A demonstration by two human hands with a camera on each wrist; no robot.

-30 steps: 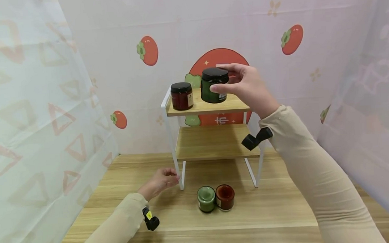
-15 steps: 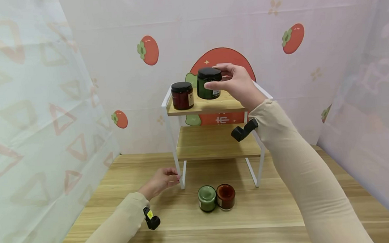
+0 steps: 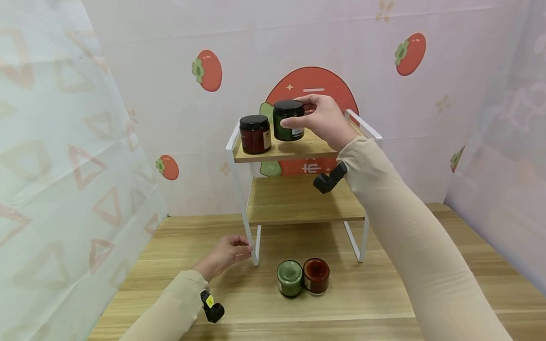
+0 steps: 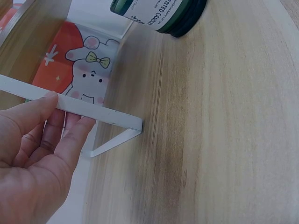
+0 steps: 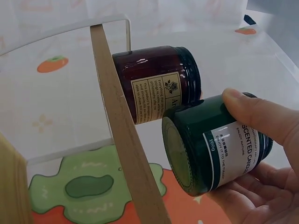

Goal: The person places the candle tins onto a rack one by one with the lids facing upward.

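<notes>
My right hand [image 3: 323,118] holds a dark green scented candle jar [image 3: 280,133] with a black lid, thumb on its near side. In the right wrist view this green jar [image 5: 201,135] hangs tilted just off the top shelf board [image 5: 122,116]. Close on its left, a dark red candle jar [image 3: 253,142] with a black lid stands on the top shelf [image 3: 320,147]. Down at the left, my left hand [image 3: 226,254] pinches the shelf's white front leg [image 3: 241,202]; in the left wrist view thumb and fingers lie on both sides of the leg [image 4: 112,116].
A green jar [image 3: 290,277] and a red-brown jar [image 3: 316,275] stand side by side on the wooden table [image 3: 361,304], glass bases up. Below the top shelf is a middle shelf board [image 3: 297,197]. A patterned cloth [image 3: 340,40] hangs behind and at both sides.
My right hand has carried the green jar leftward and slightly down, closer to the red jar on the top shelf. My left hand stays on the shelf leg.
</notes>
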